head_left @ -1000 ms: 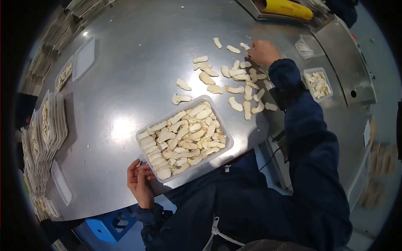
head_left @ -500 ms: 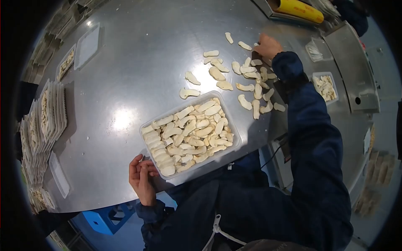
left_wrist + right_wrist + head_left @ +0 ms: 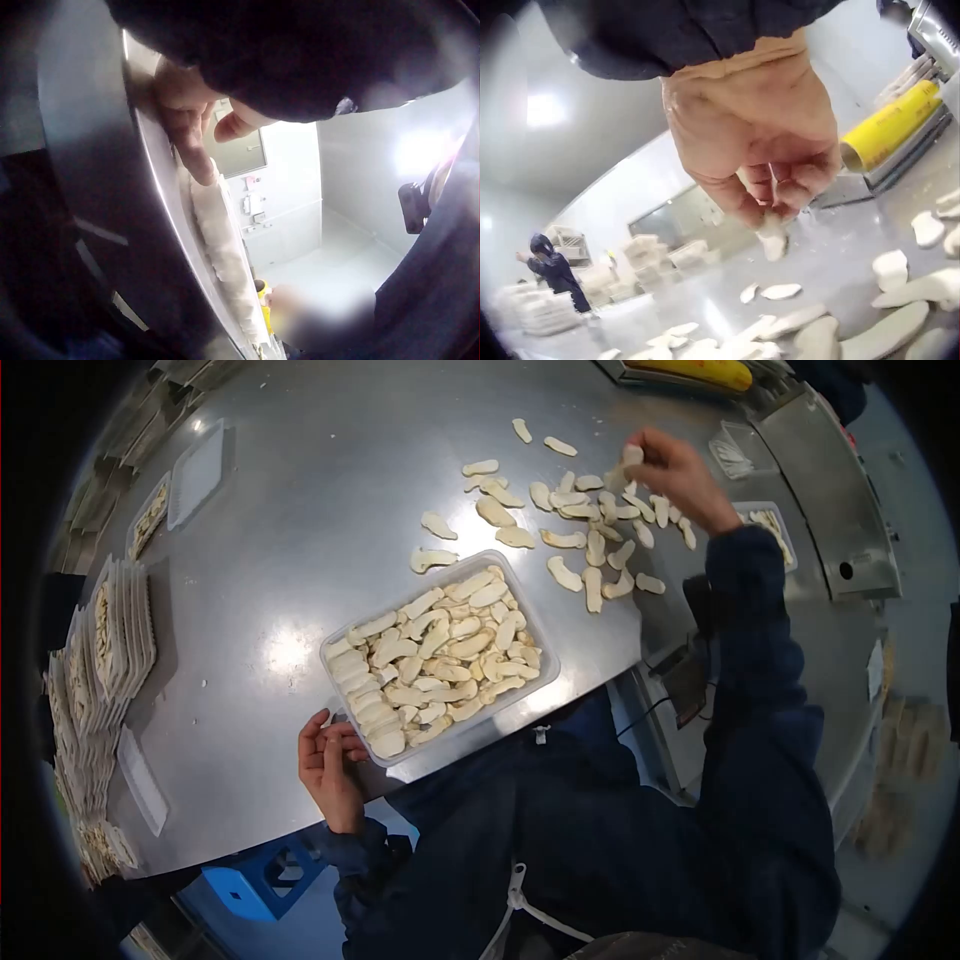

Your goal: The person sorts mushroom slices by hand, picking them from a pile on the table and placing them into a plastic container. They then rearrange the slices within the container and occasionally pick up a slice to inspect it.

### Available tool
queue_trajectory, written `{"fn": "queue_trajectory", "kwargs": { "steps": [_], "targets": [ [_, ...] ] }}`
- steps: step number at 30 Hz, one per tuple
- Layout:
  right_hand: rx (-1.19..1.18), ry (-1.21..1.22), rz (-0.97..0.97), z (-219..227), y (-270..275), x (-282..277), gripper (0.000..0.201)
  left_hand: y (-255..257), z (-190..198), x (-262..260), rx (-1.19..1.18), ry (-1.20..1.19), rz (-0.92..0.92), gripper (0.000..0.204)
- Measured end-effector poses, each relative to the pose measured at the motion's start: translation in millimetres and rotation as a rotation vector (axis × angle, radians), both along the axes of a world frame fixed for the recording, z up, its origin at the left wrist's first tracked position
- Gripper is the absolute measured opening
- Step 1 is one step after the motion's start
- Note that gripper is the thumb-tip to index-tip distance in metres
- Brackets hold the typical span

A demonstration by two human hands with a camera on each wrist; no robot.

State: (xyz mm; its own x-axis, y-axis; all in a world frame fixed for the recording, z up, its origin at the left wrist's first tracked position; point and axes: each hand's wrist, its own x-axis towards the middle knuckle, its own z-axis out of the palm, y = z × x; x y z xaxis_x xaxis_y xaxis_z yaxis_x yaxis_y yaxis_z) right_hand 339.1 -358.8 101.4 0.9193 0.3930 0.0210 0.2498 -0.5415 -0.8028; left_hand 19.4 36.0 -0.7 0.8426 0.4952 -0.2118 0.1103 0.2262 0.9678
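Observation:
A clear plastic tray full of pale mushroom slices sits at the steel table's near edge. My left hand rests on the table with its fingertips against the tray's near left corner. Loose slices lie scattered beyond the tray. Above them my right hand is raised and pinches one slice between thumb and fingers.
Stacks of filled trays line the table's left edge, with an empty tray beyond them. A small tray of slices and a steel machine stand at the right. A yellow film roll lies at the back.
My right hand has lifted off the table from the far end of the loose slices and come back a little, now holding one slice in the air. The left hand stayed at the tray corner.

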Motion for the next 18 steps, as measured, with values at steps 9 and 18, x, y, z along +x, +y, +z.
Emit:
{"fn": "queue_trajectory", "kwargs": {
  "steps": [9, 18],
  "targets": [
    [-0.058, -0.269, 0.012, -75, -10, -163, 0.022, 2, -2, 0, 0.009, 0.022, -0.023, 0.032],
    [-0.292, -0.193, -0.234, -73, -27, -192, 0.035, 2, -4, -1, 0.04, 0.007, -0.036, 0.031]
  ]
}}
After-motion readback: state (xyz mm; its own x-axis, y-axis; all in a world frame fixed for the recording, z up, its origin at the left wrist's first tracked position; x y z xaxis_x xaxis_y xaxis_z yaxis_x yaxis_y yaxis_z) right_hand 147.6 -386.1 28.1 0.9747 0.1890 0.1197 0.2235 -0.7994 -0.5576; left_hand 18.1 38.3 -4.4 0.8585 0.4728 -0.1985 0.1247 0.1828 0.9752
